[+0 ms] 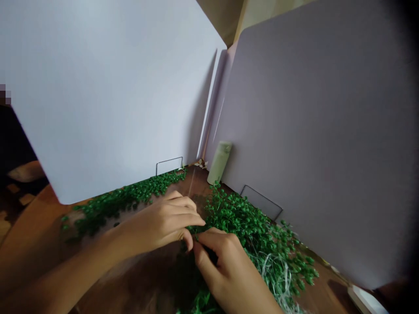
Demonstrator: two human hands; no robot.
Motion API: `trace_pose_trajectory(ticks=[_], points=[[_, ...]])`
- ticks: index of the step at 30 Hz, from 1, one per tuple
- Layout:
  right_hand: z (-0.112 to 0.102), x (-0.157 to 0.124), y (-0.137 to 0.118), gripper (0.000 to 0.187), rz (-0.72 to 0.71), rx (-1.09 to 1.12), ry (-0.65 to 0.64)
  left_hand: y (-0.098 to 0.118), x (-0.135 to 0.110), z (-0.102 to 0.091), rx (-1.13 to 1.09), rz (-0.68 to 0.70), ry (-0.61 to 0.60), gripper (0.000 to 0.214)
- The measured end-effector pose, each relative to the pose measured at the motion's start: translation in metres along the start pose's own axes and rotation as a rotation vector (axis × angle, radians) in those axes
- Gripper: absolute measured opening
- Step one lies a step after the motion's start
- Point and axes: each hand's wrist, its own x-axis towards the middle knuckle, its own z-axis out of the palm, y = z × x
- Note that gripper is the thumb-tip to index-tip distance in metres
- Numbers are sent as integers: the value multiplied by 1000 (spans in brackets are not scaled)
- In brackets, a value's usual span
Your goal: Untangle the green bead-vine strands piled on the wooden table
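My left hand point(170, 218) reaches across the middle, fingers bent and thumb curled in, its tips meeting those of my right hand point(225, 257). Between the fingertips shows a bit of green artificial plant sprig point(196, 230), mostly covered by the fingers. My right thumb and forefinger pinch together at it. Beside my right hand lies a large pile of green artificial sprigs point(242, 218) with bead-like leaves. Pale stringy strands point(278, 274) are tangled in its near part. A row of similar green sprigs point(127, 198) lies along the left panel, beyond my left forearm.
Two tall panels, a white one point(108, 87) at left and a grey one point(314, 131) at right, stand on wire supports. A pale green bottle point(220, 163) stands near their corner. A white object point(366, 301) lies at lower right on the brown table point(131, 283). Part of a person shows at far left.
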Motion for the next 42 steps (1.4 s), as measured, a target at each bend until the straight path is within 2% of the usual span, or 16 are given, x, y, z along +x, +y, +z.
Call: trace_pose_trajectory(ticks=[12, 18, 30, 35, 38, 40, 41, 42], points=[[4, -2, 2, 21, -3, -55, -51, -5, -2, 2, -46, -12, -9, 17], [4, -4, 0, 18, -48, -69, -150, -4, -2, -1, -65, -26, -72, 25], [-6, -4, -4, 25, -51, -68, -204, -14, -5, 1, -112, -2, -135, 40], [-5, -4, 3, 25, -23, -110, -197, -15, -3, 10, -122, 13, -152, 34], [-4, -6, 5, 23, -4, -165, -189, -27, -8, 14, -125, 20, -151, 36], [-1, -8, 4, 21, -76, -176, -241, -45, -19, 8, -102, -37, -82, 40], [1, -8, 2, 20, -127, -177, -283, -55, -26, 2, -70, -103, -2, 41], [3, -9, -1, 20, -174, -181, -327, -66, -34, -6, -3, -234, 137, 40]])
